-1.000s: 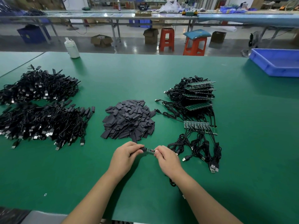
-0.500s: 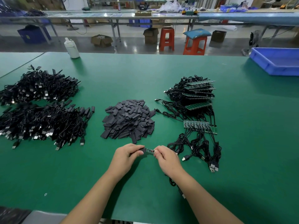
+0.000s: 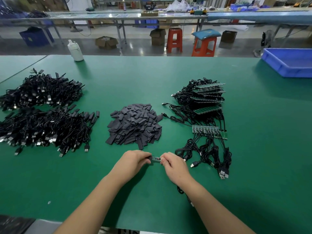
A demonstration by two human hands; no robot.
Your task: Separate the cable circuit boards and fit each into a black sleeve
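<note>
My left hand (image 3: 130, 162) pinches a black sleeve (image 3: 149, 160) at its right end. My right hand (image 3: 173, 164) pinches a small green circuit board (image 3: 156, 158), whose left end sits at the sleeve's mouth; its cable (image 3: 180, 190) trails under my right wrist. Behind my hands lies a heap of black sleeves (image 3: 135, 124). To the right, a joined strip of boards (image 3: 208, 130) lies flat with its cables, and stacked board panels (image 3: 207, 97) sit on a cable tangle.
Two big piles of sleeved black cables (image 3: 45, 122) fill the table's left side. A white bottle (image 3: 75, 50) stands at the far edge. A blue tray (image 3: 290, 62) sits at the far right. Stools and boxes stand on the floor beyond.
The hands stay almost where they were; the gap between them has barely changed, with the board still showing between the fingertips.
</note>
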